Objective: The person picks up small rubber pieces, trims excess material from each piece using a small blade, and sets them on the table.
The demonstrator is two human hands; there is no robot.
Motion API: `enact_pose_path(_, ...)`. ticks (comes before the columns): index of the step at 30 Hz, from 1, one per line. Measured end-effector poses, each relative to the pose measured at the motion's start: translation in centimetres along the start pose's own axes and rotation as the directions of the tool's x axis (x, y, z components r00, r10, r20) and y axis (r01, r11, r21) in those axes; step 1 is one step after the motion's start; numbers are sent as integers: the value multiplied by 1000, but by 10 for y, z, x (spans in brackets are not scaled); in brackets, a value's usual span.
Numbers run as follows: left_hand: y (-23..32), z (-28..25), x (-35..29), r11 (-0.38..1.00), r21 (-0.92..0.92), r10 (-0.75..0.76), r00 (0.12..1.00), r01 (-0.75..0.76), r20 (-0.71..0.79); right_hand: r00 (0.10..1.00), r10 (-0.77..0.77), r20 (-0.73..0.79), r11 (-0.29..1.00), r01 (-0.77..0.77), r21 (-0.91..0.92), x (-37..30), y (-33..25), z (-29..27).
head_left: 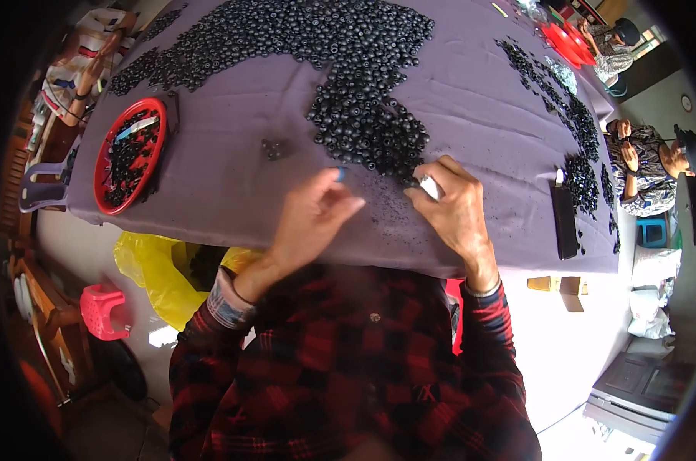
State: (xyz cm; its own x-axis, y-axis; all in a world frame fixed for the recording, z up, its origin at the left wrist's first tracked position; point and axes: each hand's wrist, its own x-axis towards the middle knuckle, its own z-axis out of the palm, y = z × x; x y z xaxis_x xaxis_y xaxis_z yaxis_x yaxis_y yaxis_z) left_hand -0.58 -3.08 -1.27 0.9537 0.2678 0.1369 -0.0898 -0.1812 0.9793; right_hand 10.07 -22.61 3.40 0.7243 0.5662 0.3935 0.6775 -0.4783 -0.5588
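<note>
A big heap of small black round parts with holes in them [371, 127] covers the far middle of the table. My right hand [457, 206] is at the heap's near tip, closed around a small white tool or handle [431, 187] whose working end I cannot make out. One black part seems to be at its fingertips. To the left, my left hand [305, 219] is raised over the cloth, thumb and forefinger apart with nothing visible between them; a blue band [341, 174] circles one finger. Fine black scraps [394, 215] lie scattered between my hands.
A red basin [162, 146] of black scraps is at the left, near a small clear bag of parts [275, 148]. A black box [564, 223] and more black pieces [582, 173] lie right. Other people sit along the table's left and right sides. A yellow bag [152, 269] hangs below the edge.
</note>
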Motion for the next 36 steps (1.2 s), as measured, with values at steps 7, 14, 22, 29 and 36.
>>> enact_pose_path(7,23,7,-6,821,-503,-175,957,272,232,989,-140,52,960,123,251,-7,-44,10)
enact_pose_path(14,8,-4,-6,637,-663,-223,917,393,330,958,-180,222,890,62,452,8,-51,5)
enact_pose_path(22,15,-11,0,515,-735,-168,893,442,418,964,-234,123,830,132,542,9,-42,18)
enact_pose_path(29,14,-9,3,557,-716,-173,902,421,395,976,-179,123,866,97,490,8,-42,16)
enact_pose_path(36,3,-11,4,598,-704,-152,917,383,370,962,-246,122,882,170,440,10,-43,17)
